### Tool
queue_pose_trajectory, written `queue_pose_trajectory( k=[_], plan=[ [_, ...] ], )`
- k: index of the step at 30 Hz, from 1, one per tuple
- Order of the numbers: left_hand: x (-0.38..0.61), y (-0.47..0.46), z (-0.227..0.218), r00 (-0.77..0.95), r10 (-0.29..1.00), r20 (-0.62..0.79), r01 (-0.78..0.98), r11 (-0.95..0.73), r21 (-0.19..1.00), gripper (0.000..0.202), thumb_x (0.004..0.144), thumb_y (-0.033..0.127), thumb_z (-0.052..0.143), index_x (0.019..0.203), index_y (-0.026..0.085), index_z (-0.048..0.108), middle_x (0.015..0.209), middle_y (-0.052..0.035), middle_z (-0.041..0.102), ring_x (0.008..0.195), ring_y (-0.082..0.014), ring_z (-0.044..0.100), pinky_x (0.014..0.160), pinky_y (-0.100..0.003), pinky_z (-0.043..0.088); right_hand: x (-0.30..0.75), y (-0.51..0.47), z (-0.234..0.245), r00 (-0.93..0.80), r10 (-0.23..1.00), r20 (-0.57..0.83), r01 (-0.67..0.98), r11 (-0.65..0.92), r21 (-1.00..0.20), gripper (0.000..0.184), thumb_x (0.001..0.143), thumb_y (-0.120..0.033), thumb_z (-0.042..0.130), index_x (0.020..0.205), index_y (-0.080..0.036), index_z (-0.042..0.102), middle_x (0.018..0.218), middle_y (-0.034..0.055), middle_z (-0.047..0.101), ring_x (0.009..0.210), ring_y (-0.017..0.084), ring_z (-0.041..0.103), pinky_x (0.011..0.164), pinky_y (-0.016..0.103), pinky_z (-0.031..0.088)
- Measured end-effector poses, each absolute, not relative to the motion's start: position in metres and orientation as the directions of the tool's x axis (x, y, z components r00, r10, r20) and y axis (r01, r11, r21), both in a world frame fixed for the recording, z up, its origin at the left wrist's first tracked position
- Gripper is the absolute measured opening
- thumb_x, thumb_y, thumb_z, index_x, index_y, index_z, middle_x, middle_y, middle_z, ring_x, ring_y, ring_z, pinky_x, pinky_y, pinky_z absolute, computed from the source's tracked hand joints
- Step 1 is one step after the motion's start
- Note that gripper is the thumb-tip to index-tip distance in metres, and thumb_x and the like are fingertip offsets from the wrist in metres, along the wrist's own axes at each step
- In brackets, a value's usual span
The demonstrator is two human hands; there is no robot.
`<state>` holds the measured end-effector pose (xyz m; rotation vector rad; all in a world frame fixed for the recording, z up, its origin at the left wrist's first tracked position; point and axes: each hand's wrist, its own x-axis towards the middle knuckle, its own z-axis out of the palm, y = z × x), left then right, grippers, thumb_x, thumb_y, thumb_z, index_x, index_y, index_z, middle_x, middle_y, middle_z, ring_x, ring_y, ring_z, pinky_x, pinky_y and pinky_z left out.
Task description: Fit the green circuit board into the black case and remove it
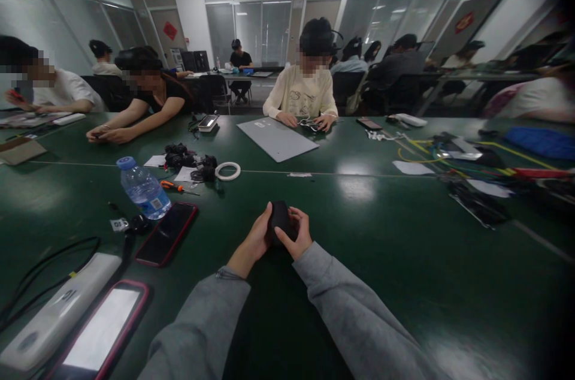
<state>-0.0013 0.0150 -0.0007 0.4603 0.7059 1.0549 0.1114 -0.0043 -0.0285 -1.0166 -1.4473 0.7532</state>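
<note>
Gray sleeves up front, black object in a two-handed hold

Left hand grips its left side, right hand its right, right thumb across the near face. Both clamped on it, over the worktop toward the near edge; can't tell if it touches down. Lit phone and white device lie toward the near left corner. For a good hold: even pressure from both sides, low over the worktop, near face uncovered if it needs viewing, sleeves clear of the phone.
</note>
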Motion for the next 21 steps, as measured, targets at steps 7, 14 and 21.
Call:
queue_pose_trajectory(
  k=[7,14,21],
  plan=[
    [-0.002,0.016,0.001,0.279,0.908,-0.314,-0.581,0.420,0.697,0.057,0.074,0.057,0.054,0.104,0.010,0.060,0.089,-0.0131,0.066,0.081,-0.0211,0.063,0.075,-0.033,0.049,0.113,-0.002,-0.035,0.007,0.923,0.385,0.163,0.378,-0.911,0.066,0.073,-0.041,0.065,0.123,-0.019,0.028,0.114,0.0138,0.044,0.104,0.024,0.050,0.089,0.044,0.046],
    [-0.004,0.013,0.006,0.265,0.901,-0.343,-0.549,0.433,0.715,0.059,0.073,0.060,0.053,0.105,0.010,0.061,0.085,-0.0118,0.066,0.077,-0.0199,0.063,0.073,-0.031,0.049,0.111,-0.004,-0.035,-0.009,0.923,0.384,0.142,0.381,-0.914,0.058,0.076,-0.043,0.061,0.117,-0.021,0.025,0.114,0.0129,0.045,0.103,0.022,0.052,0.088,0.041,0.047],
    [-0.003,0.013,0.009,0.279,0.901,-0.331,-0.578,0.433,0.692,0.058,0.074,0.058,0.054,0.109,0.012,0.059,0.091,-0.0113,0.066,0.083,-0.0199,0.063,0.077,-0.031,0.049,0.115,-0.006,-0.025,-0.063,0.921,0.385,0.164,0.390,-0.906,0.052,0.077,-0.041,0.060,0.115,-0.022,0.030,0.110,0.0104,0.050,0.099,0.021,0.055,0.086,0.039,0.048]
  ],
)
